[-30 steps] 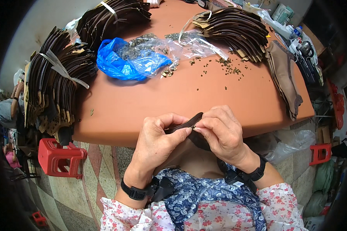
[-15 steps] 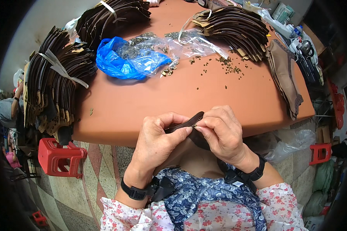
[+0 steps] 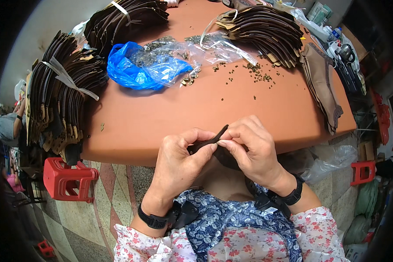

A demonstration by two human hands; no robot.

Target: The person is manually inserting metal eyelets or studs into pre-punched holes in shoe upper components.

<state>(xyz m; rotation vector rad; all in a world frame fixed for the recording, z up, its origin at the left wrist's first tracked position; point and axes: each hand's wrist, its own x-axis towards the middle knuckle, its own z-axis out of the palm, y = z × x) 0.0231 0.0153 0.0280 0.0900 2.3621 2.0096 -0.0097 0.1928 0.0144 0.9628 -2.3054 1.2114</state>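
Note:
A dark brown leather piece [image 3: 226,158] is held between both hands over my lap, its narrow edge tilted upward. My left hand [image 3: 179,157] is closed on it, thumb on the near side and fingers behind. My right hand [image 3: 254,146] pinches the same edge just beside the left thumb. Whether a small metal part sits between the right fingertips is hidden. Past my hands, small brass-coloured metal pieces [image 3: 262,76] lie scattered on the brown table [image 3: 170,118].
Tied stacks of dark leather pieces stand at left [image 3: 59,87], back left [image 3: 122,24] and back right [image 3: 262,32]. Flat brown pieces [image 3: 318,83] hang over the right edge. A blue plastic bag [image 3: 126,70] lies mid-table. A red stool [image 3: 67,179] stands at lower left.
The leather edge has turned, so its face with small holes no longer shows. My right hand has shifted slightly up, its fingertips still against the edge. The left hand barely moved.

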